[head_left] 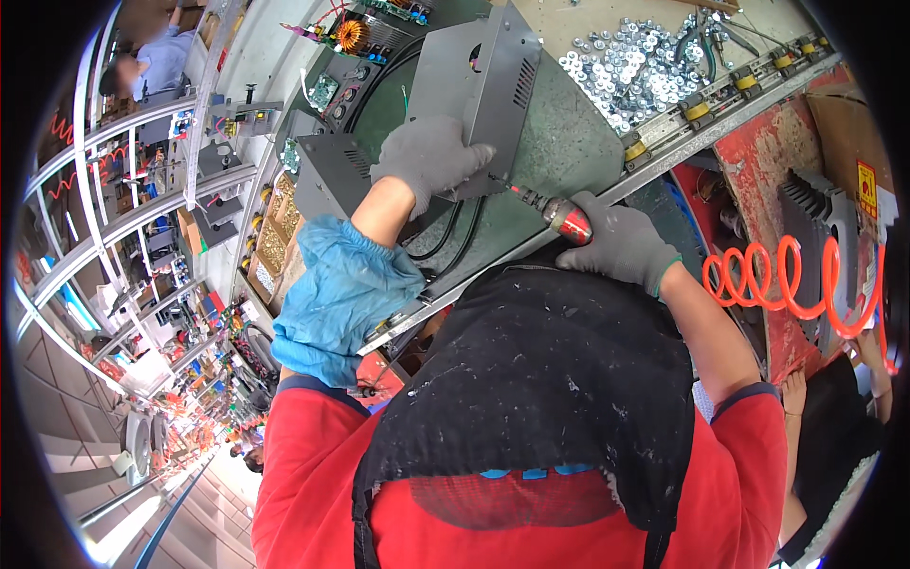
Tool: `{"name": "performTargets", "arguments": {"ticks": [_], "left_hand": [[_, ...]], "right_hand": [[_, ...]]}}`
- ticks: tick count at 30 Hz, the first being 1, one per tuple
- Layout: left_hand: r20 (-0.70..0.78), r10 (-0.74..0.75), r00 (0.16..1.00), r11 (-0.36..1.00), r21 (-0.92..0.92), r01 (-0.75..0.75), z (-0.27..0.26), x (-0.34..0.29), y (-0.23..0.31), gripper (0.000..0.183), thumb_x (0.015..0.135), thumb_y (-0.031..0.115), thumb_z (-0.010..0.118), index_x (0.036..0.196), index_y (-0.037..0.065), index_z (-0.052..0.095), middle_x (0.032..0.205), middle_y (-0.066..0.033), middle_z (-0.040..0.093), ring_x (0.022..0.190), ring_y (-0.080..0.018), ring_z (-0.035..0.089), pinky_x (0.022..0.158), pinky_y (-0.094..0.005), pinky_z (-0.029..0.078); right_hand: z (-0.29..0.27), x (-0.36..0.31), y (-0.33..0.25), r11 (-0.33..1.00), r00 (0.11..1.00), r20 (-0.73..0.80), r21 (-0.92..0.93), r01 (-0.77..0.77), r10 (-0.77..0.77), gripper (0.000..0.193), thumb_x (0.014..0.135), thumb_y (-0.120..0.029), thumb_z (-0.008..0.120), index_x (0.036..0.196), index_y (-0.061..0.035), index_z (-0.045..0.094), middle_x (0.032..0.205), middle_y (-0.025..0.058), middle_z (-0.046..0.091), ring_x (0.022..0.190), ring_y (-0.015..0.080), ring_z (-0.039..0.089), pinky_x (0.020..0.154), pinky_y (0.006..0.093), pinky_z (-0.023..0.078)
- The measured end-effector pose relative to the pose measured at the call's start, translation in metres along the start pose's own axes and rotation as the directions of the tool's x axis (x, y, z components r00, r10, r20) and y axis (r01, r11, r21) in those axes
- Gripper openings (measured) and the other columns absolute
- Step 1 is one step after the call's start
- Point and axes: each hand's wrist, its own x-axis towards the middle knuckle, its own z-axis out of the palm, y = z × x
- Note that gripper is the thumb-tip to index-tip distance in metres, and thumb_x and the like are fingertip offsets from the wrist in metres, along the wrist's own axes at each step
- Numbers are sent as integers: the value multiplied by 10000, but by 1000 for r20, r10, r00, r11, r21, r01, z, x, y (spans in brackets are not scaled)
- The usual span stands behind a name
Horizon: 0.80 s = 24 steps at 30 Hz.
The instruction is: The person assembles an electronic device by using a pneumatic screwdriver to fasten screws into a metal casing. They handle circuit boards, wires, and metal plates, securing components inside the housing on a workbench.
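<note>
My left hand (pixel 431 161), in a grey glove, lies on the lower edge of a dark grey metal cover (pixel 464 71) with vent slots and grips it; some fingertips are hidden. One of its fingers stretches right, close to the screwdriver's tip. In my right hand (pixel 621 242), also gloved, is a red power screwdriver (pixel 572 221). Its bit points left at the cover's lower edge; whether a screw sits there is too small to tell. Black cables (pixel 462 237) hang below the cover. Beside my left hand stands another grey vented metal piece (pixel 332 171).
Loose silvery nuts or screws (pixel 630 76) are heaped at the back right, beside pliers (pixel 706 47). A roller rail (pixel 697 114) edges the green bench (pixel 569 142). An orange coiled hose (pixel 787 275) hangs at right, near another person's hand (pixel 794 391). Circuit boards (pixel 355 38) lie back left.
</note>
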Motion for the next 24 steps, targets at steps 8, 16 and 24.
{"name": "performTargets", "arguments": {"ticks": [8,16,24], "left_hand": [[256,80,963,960,-281,-5,4,11,-8,452,829,431,559,736,3,671,650,-103,642,632,-236,646,621,-355,495],[178,205,962,854,-513,-87,25,20,-26,465,857,397,555,750,-48,637,625,-98,612,559,-196,601,547,-331,475],[203,145,968,852,-523,-18,18,14,-23,442,845,372,563,728,-46,639,607,-99,605,549,-195,597,544,-329,477]], "right_hand": [[-2,1,-5,985,999,-50,-170,-23,15,668,685,-461,724,1178,-110,442,901,178,638,880,359,623,765,428,474],[5,10,-1,909,983,-158,-417,19,-93,484,798,-384,646,1124,-90,442,864,128,652,808,321,649,681,441,492],[2,11,-7,862,974,-187,-506,17,-129,418,827,-349,621,1119,-105,448,886,109,643,801,305,654,662,412,508]]}}
